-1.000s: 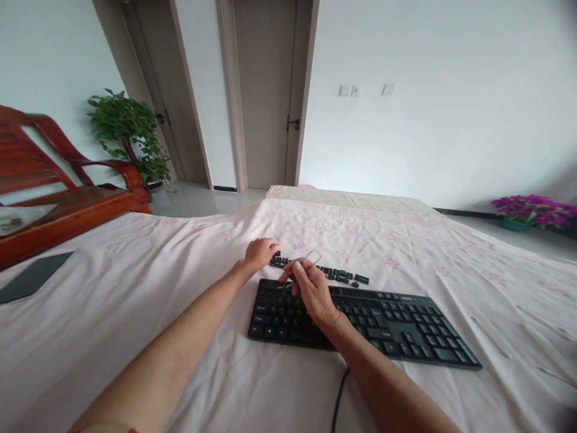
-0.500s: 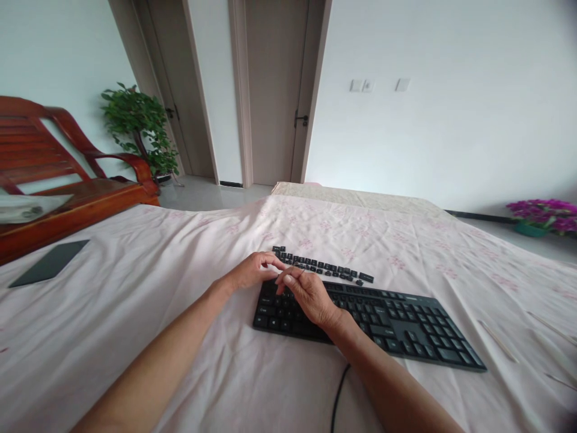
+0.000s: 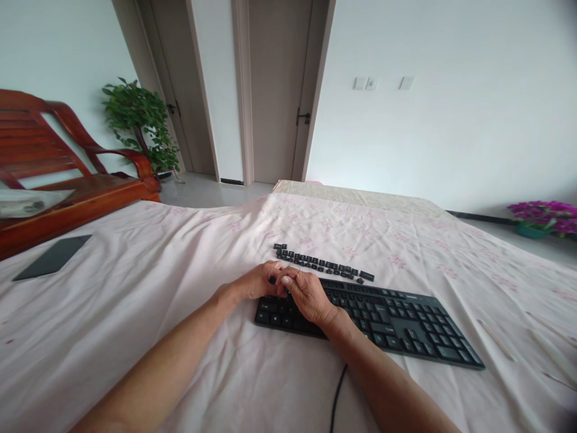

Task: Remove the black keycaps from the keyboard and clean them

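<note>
A black keyboard lies on the pink-patterned cloth, its left part under my hands. My left hand is closed over the keyboard's upper left corner, fingers curled and meeting the right fingertips. Thumb against fingers, my right hand is bent over the left-hand keys. A thin wire-like piece shows at its knuckles; the rest of it is hidden. What sits between the fingertips of either hand cannot be made out. Behind the keyboard, loose black keycaps lie in rows.
The cloth has folds. A dark flat panel lies at the left, and cotton swabs at the right. The keyboard cable runs toward me. Beyond are a wooden bench, a potted plant and purple flowers.
My left hand has come down and nearer, its fingers now curled in against the right hand's. The right hand has stayed nearly in place over the keys. The view has shifted slightly.
</note>
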`<state>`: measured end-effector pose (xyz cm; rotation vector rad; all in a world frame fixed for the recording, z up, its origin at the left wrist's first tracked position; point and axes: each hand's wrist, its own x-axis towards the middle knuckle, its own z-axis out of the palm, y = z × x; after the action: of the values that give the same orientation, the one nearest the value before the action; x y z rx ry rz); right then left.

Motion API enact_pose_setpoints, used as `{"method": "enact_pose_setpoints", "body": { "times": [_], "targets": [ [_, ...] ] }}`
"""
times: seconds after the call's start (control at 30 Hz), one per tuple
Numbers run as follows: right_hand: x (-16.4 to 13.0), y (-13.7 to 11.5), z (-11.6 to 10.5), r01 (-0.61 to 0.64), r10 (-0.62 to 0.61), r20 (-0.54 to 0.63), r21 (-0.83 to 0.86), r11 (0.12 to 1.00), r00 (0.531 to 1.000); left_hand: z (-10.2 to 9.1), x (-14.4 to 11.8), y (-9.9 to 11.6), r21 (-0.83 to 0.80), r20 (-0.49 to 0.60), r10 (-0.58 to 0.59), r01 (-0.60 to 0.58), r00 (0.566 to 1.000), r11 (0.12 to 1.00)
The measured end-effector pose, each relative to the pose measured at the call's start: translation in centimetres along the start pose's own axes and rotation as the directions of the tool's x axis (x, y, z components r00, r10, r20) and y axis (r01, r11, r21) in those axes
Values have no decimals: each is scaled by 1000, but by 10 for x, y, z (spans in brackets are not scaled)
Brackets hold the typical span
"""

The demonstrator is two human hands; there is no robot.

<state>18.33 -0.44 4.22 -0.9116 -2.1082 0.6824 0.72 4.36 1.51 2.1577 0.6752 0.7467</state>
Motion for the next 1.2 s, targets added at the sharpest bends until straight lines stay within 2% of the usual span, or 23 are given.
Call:
{"method": "enact_pose_setpoints", "body": {
  "times": [0.23,0.5,0.6,0.77,1.0,1.1,1.2],
  "targets": [
    [-3,3,3,17,-17,-21,17,1000,1000,1,-1,5,4,-19,8,-8,1000,1000],
    [-11,2,1,48,-10,-240,155,987,971,-2,2,20,34,9,26,-26,1000,999],
    [-10,1,0,45,-3,-254,161,986,967,0,2,20,74,-35,-2,4,999,997],
    [-10,3,3,57,-22,-310,103,993,951,2,2,20,71,-185,-155,170,970,983],
    [-10,3,0,-48,67,-446,52,997,892,9,2,17,-12,-276,-254,261,927,965],
    [-10,2,0,-60,102,-475,102,993,874,10,1,13,-11,-295,-262,271,919,963],
    [-10,1,0,-67,144,-491,171,983,859,11,1,13,72,-310,-235,270,921,960]
  ]
}}
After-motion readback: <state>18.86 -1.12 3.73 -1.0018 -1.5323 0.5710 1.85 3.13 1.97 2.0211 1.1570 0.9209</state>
